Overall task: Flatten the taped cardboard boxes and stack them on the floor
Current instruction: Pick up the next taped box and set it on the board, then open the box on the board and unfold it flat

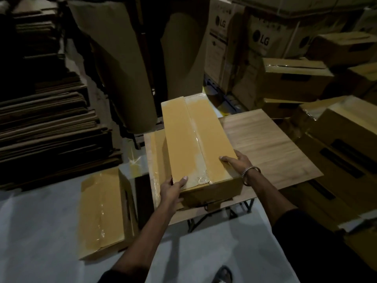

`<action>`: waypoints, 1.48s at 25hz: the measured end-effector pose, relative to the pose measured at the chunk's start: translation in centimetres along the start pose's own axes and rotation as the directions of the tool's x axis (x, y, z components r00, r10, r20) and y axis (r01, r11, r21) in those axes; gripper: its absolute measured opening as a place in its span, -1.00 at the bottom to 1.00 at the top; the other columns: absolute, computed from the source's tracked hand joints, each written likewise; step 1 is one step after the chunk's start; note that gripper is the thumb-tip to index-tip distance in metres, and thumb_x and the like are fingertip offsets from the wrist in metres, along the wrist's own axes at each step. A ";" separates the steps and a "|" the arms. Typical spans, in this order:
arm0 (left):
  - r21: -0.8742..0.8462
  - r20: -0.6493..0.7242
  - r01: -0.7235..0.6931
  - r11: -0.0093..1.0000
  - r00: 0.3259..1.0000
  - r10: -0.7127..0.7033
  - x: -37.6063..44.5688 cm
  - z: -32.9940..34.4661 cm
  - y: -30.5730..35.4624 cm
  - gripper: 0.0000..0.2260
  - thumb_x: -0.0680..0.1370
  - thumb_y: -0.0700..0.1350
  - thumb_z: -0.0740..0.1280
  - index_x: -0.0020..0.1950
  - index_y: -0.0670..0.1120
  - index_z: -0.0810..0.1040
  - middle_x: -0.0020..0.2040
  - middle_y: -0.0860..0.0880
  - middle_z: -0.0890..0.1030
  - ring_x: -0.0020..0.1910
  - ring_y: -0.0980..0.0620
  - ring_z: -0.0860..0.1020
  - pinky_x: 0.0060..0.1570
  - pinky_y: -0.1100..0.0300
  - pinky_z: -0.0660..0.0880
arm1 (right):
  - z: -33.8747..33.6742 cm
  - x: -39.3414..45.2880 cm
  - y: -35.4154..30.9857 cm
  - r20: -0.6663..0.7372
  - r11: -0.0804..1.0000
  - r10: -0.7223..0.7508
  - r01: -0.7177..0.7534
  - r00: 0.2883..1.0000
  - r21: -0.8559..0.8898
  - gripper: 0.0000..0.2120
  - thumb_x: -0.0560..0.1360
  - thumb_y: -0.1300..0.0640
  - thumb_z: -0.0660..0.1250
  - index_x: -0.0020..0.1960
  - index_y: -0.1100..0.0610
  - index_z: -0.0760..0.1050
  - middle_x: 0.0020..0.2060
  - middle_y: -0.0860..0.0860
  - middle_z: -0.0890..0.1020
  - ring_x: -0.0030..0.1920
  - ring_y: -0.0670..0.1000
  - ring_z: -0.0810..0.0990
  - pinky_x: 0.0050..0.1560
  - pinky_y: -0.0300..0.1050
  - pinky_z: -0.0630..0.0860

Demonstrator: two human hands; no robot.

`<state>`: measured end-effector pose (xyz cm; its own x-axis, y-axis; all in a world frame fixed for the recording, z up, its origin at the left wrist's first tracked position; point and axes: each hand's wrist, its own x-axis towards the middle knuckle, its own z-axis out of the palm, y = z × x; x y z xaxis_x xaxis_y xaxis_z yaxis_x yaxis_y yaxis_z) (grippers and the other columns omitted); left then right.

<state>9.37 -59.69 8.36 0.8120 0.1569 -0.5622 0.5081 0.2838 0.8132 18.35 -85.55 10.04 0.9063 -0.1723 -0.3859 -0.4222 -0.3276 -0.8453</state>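
Cardboard box (195, 139), long and sealed along its top seam with clear tape (199, 137), lies on the wooden surface (269, 148), its near end at the surface's front edge. Left hand (173, 190) grips the near left corner, thumb on top and fingers curled round the side; right hand (236, 162) grips the near right corner, fingers curled over the top edge, a metal bangle (251, 174) on that wrist. Judgement: the box is not yet opened or flattened, so the task is at an early step for this item. Risk: the near end sits at the edge, so a pull toward the body could tip the box off the surface. Risk: the tape looks intact, and forcing the flaps could tear the board rather than release the seam. A second taped box (104, 213) stands on the floor (40, 231) to the left, still whole. Flattened cardboard (47, 119) is stacked at far left. Contents of both boxes cannot be determined, as both are closed. More boxes (334, 139) are piled at right.
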 end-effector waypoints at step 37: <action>0.053 -0.026 0.258 0.965 0.966 -0.257 20.3 11.3 -3.7 -0.11 0.27 0.64 0.37 0.45 0.16 0.47 0.40 -0.06 0.57 0.39 -0.30 0.51 0.39 -0.32 0.42 | -10.5 21.4 -1.4 0.215 0.974 0.074 -0.025 0.974 -0.223 0.22 0.14 -0.62 0.47 0.63 -0.29 -0.01 0.51 -0.03 0.43 0.38 0.14 0.48 0.39 0.33 0.40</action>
<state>27.21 -68.27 -4.30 0.6464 0.1033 -0.7560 0.7148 0.2645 0.6474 38.14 -98.54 6.85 0.8556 0.0076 -0.5176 -0.4381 -0.5223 -0.7317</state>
